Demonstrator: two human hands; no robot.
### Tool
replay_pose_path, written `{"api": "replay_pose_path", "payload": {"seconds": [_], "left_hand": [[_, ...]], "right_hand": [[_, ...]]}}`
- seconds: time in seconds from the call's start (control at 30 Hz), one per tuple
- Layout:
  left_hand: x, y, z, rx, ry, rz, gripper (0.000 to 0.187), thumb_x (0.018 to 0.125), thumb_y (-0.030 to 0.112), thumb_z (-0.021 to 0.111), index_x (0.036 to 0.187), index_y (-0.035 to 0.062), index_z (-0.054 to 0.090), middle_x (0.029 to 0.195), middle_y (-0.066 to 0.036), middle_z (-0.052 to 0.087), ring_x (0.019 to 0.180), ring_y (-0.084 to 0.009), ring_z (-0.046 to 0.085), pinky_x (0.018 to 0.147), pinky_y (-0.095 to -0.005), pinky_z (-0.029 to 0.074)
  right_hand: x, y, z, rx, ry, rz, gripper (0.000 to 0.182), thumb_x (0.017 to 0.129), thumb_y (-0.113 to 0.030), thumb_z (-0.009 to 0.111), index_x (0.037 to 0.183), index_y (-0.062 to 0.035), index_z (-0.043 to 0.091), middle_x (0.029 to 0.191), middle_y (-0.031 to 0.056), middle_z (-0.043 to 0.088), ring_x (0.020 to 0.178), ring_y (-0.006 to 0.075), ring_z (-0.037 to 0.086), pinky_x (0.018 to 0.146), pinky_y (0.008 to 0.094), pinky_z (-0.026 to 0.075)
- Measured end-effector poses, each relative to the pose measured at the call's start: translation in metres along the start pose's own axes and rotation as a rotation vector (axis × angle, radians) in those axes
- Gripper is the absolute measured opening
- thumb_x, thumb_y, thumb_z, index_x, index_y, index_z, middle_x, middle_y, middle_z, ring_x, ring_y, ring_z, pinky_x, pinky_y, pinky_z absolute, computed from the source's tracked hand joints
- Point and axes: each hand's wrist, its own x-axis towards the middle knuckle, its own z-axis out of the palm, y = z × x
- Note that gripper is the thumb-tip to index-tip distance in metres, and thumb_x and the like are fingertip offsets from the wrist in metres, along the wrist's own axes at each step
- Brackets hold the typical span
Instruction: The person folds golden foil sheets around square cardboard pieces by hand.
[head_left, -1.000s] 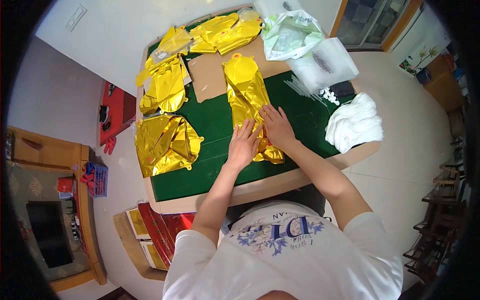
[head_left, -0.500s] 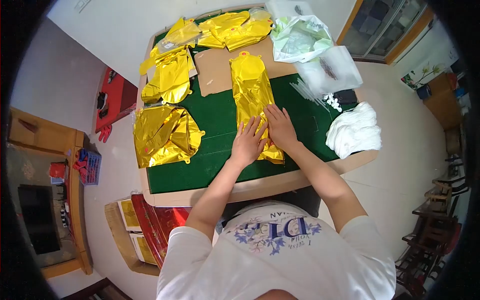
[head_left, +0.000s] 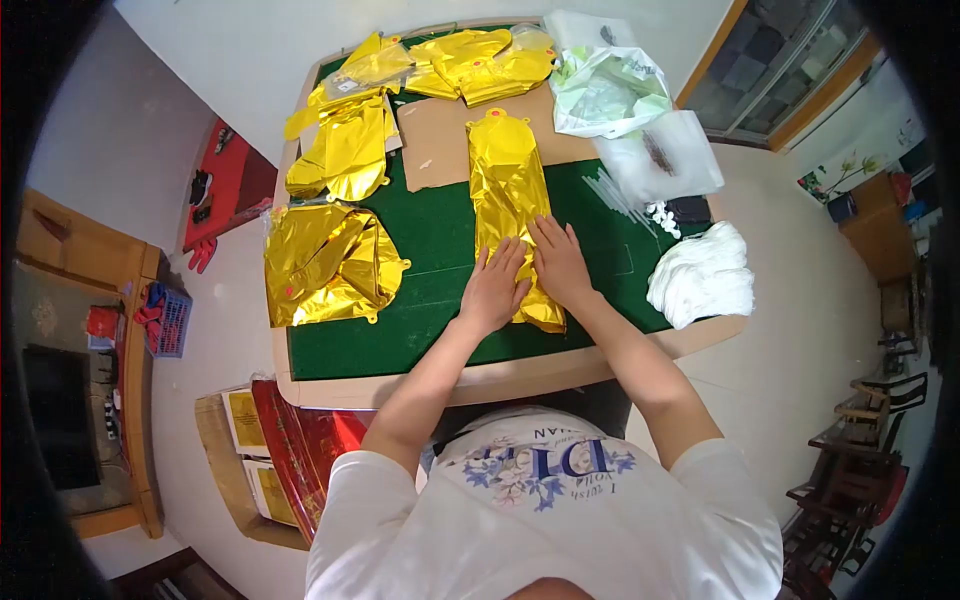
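A long gold foil balloon [head_left: 508, 190] lies flat on the green table [head_left: 430, 240], running away from me over a brown cardboard sheet [head_left: 440, 140]. My left hand [head_left: 494, 287] and my right hand [head_left: 560, 262] lie palm down, side by side, on its near end with fingers spread, pressing the foil flat. Neither hand grips anything.
More gold foil balloons lie in piles at the left [head_left: 325, 265], the upper left [head_left: 345, 150] and the far edge [head_left: 480, 60]. Clear plastic bags [head_left: 610, 90] and white straws [head_left: 610, 185] sit at the far right, a white heap [head_left: 700, 275] at the right edge. Boxes [head_left: 280, 450] stand on the floor.
My hands stay flat on the balloon's near end, almost unmoved. The view has shifted a little, so the table sits slightly higher in the frame.
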Motion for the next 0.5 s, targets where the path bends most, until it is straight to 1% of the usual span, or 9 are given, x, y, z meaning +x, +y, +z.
{"api": "replay_pose_path", "payload": {"seconds": [0.07, 0.1, 0.17, 0.2, 0.27, 0.33, 0.4, 0.43, 0.5], "left_hand": [[0.002, -0.005, -0.006, -0.433, 0.117, -0.105, 0.041, 0.093, 0.014, 0.052, 0.132, 0.0007, 0.048, 0.144, -0.02, 0.04, 0.136, -0.0342, 0.035, 0.113, -0.0474, 0.026], [0.005, -0.011, -0.009, -0.432, 0.122, -0.104, 0.041, 0.093, 0.014, 0.052, 0.132, 0.0007, 0.048, 0.144, -0.02, 0.04, 0.136, -0.0342, 0.035, 0.113, -0.0474, 0.026], [0.013, -0.026, -0.018, -0.33, 0.205, -0.109, 0.035, 0.09, 0.003, 0.052, 0.125, -0.0015, 0.052, 0.139, -0.024, 0.044, 0.134, -0.0375, 0.038, 0.112, -0.0475, 0.029], [0.016, -0.033, -0.022, -0.312, 0.246, -0.116, 0.033, 0.091, 0.004, 0.05, 0.123, -0.0023, 0.054, 0.138, -0.024, 0.046, 0.134, -0.0374, 0.038, 0.112, -0.0471, 0.028], [0.027, -0.054, -0.023, -0.202, 0.251, -0.107, 0.033, 0.093, 0.006, 0.048, 0.124, -0.0017, 0.054, 0.139, -0.022, 0.046, 0.133, -0.0371, 0.039, 0.112, -0.0461, 0.028], [0.039, -0.071, -0.022, -0.167, 0.263, -0.105, 0.033, 0.093, 0.007, 0.047, 0.124, -0.0015, 0.054, 0.139, -0.021, 0.047, 0.133, -0.0371, 0.039, 0.112, -0.0454, 0.028], [0.056, -0.09, -0.016, -0.161, 0.337, -0.126, 0.031, 0.094, 0.012, 0.048, 0.122, -0.0006, 0.057, 0.132, -0.022, 0.053, 0.126, -0.0356, 0.048, 0.106, -0.042, 0.036], [0.066, -0.095, -0.016, -0.158, 0.347, -0.124, 0.031, 0.094, 0.012, 0.048, 0.122, -0.0006, 0.057, 0.132, -0.022, 0.053, 0.126, -0.0356, 0.048, 0.106, -0.042, 0.036], [0.092, -0.105, -0.018, -0.34, 0.423, -0.482, 0.027, 0.093, 0.019, 0.052, 0.105, -0.0014, 0.066, 0.11, -0.021, 0.065, 0.106, -0.033, 0.062, 0.09, -0.0404, 0.047]], "right_hand": [[0.001, -0.002, -0.002, -0.023, 0.001, 0.0, 0.048, 0.091, -0.009, 0.049, 0.139, -0.0085, 0.044, 0.141, 0.0138, 0.044, 0.136, 0.0294, 0.035, 0.113, 0.049, 0.024], [0.003, -0.002, -0.003, -0.024, 0.004, -0.004, 0.048, 0.091, -0.009, 0.049, 0.139, -0.0085, 0.044, 0.141, 0.0138, 0.044, 0.136, 0.0294, 0.035, 0.113, 0.049, 0.024], [0.004, -0.009, -0.009, 0.004, 0.007, 0.037, 0.046, 0.091, -0.008, 0.049, 0.137, -0.0122, 0.048, 0.14, 0.0158, 0.045, 0.135, 0.031, 0.037, 0.112, 0.0496, 0.025], [0.003, -0.01, -0.01, 0.003, 0.005, 0.033, 0.046, 0.091, -0.008, 0.049, 0.137, -0.0122, 0.048, 0.14, 0.0158, 0.045, 0.135, 0.031, 0.037, 0.112, 0.0496, 0.025], [0.003, -0.009, -0.01, -0.019, -0.008, -0.003, 0.048, 0.089, -0.007, 0.05, 0.137, -0.0176, 0.049, 0.139, 0.0175, 0.045, 0.135, 0.0323, 0.037, 0.112, 0.0508, 0.025], [0.003, -0.006, -0.007, -0.045, -0.025, -0.015, 0.05, 0.089, -0.007, 0.05, 0.137, -0.0198, 0.049, 0.141, 0.0181, 0.043, 0.136, 0.0322, 0.035, 0.112, 0.0519, 0.024], [0.003, -0.005, -0.005, -0.072, -0.038, -0.03, 0.052, 0.088, -0.007, 0.051, 0.138, -0.022, 0.048, 0.142, 0.0188, 0.042, 0.137, 0.0321, 0.033, 0.113, 0.0529, 0.022], [0.003, -0.006, -0.005, -0.067, -0.032, -0.023, 0.05, 0.088, -0.006, 0.051, 0.136, -0.0212, 0.051, 0.141, 0.0187, 0.043, 0.136, 0.0328, 0.034, 0.112, 0.0525, 0.023], [0.003, -0.007, -0.006, -0.069, -0.019, -0.025, 0.048, 0.088, -0.005, 0.051, 0.134, -0.0203, 0.053, 0.14, 0.0186, 0.044, 0.136, 0.0334, 0.035, 0.112, 0.052, 0.024]]}}
